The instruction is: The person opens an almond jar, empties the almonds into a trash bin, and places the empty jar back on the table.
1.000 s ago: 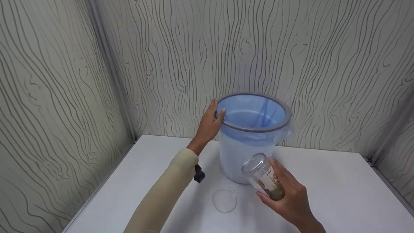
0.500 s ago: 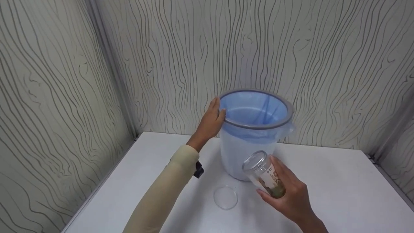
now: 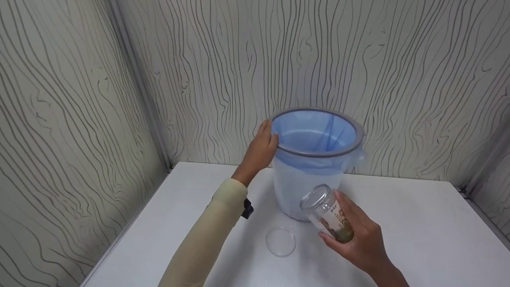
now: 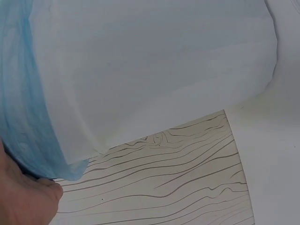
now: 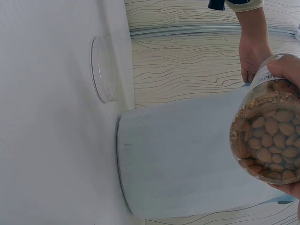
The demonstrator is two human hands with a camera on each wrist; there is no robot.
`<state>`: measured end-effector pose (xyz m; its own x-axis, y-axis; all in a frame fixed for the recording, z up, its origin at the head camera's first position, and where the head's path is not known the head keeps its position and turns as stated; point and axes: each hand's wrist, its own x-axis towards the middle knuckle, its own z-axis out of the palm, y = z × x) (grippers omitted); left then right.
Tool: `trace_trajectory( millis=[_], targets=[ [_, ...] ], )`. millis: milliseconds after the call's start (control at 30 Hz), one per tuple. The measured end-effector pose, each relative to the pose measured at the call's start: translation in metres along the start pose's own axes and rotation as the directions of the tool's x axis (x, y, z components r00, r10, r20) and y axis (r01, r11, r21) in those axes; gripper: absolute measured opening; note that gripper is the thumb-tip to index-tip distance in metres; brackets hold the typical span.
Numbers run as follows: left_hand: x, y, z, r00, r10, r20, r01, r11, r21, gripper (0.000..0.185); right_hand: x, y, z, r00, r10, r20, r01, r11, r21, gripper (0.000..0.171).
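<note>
My left hand [image 3: 261, 149] grips the left side of the grey rim of a whitish trash bin [image 3: 306, 191] with a blue liner [image 3: 306, 137]. In the left wrist view the fingertips [image 4: 54, 187] show at the rim, over the bag's folded edge. My right hand [image 3: 360, 235] holds a clear jar [image 3: 324, 213] with a printed label, tilted up and left in front of the bin. Through its base in the right wrist view, almonds [image 5: 274, 140] are seen inside. A clear round lid [image 3: 280, 242] lies on the table, apart from both hands.
The bin stands on a white table [image 3: 406, 223], near its back edge. Wood-patterned panels [image 3: 223, 71] rise behind and at the sides. A dark device [image 3: 247, 208] sits at the left wrist.
The head view has shifted slightly, so the whole scene sits a little up and to the right. Both hands keep their holds on the bin and the jar.
</note>
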<state>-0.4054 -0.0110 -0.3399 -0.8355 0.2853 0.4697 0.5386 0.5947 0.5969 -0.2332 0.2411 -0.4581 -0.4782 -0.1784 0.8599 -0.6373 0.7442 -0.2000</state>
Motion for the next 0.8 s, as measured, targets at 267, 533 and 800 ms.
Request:
trace_trajectory(
  millis=[267,533,800],
  targets=[
    [-0.001,-0.0042,0.0046,0.999,0.019,-0.046,-0.02,1.0,-0.014,0.061,-0.0003,-0.0037,0.0013,1.0,0.009,0.0,-0.009,1.0,0.011,0.114],
    [-0.0039,-0.0068,0.0002,0.995,0.03,-0.096,-0.034,0.999,-0.041,0.061,0.0034,-0.006,0.0065,1.0,-0.003,0.006,0.003,1.0,0.028,0.114],
    [-0.0037,-0.0044,0.0078,0.994,0.038,-0.099,-0.045,0.997,-0.064,0.059,-0.001,-0.0028,0.0019,1.0,0.011,-0.003,-0.01,1.0,0.021,0.115]
  ],
)
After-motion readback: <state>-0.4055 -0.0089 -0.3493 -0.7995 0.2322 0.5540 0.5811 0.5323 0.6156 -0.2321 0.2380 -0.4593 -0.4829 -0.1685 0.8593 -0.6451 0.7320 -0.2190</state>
